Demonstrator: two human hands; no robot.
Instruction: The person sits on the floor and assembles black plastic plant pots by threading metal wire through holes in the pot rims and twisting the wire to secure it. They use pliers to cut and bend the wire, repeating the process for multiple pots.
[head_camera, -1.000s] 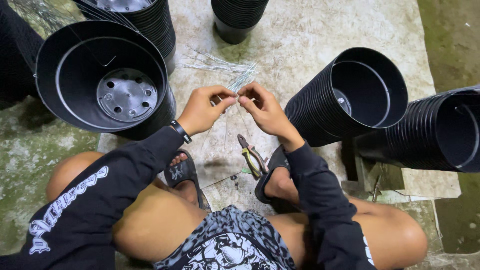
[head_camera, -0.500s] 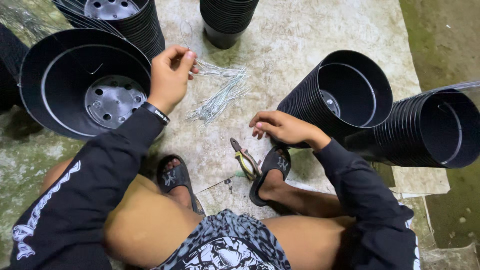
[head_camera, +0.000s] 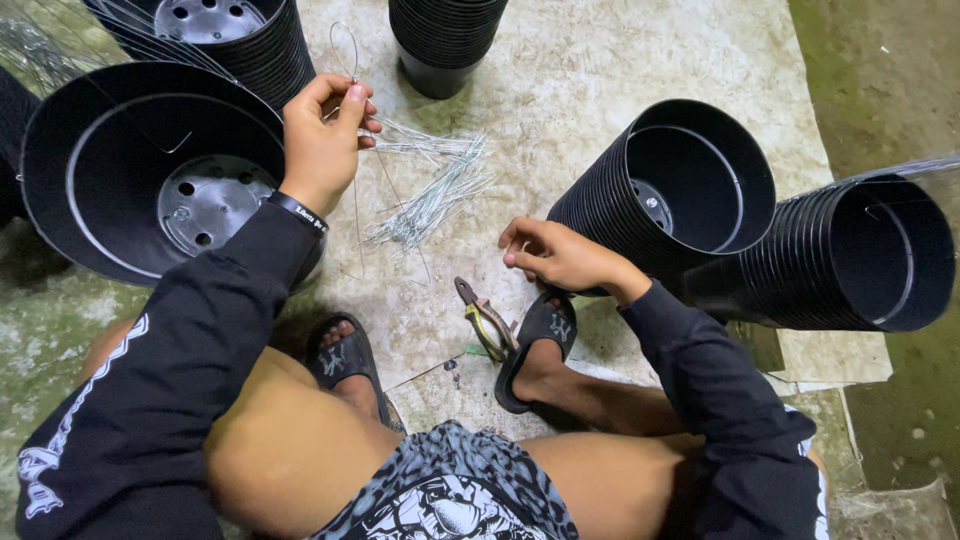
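Left hand (head_camera: 325, 140): fingers closed, thumb and forefinger pinched on a thin wire piece (head_camera: 352, 110), held just above and to the left of the wire pile (head_camera: 430, 190). Wire piece: long axis roughly upright in the head view, a small loop at the top end above the fingers, a straight length running down past the wrist toward the person. Right hand (head_camera: 560, 258): loosely curled, fingers half bent and apart from one another, holding nothing that can be seen, resting low just right of and below the wire pile. Hands well apart. Wire pile: cut grey wires lying on the concrete slab (head_camera: 620, 60), their long axes fanned mostly from lower left to upper right. Pliers (head_camera: 482, 318): on the slab below the wire pile, beside the right sandal (head_camera: 535, 345), nose pointing up-left. Large black pot (head_camera: 150, 170): left of the wire pile, mouth toward the camera. Stacks of black pots (head_camera: 690, 190): lying on their sides to the right of the wire pile.
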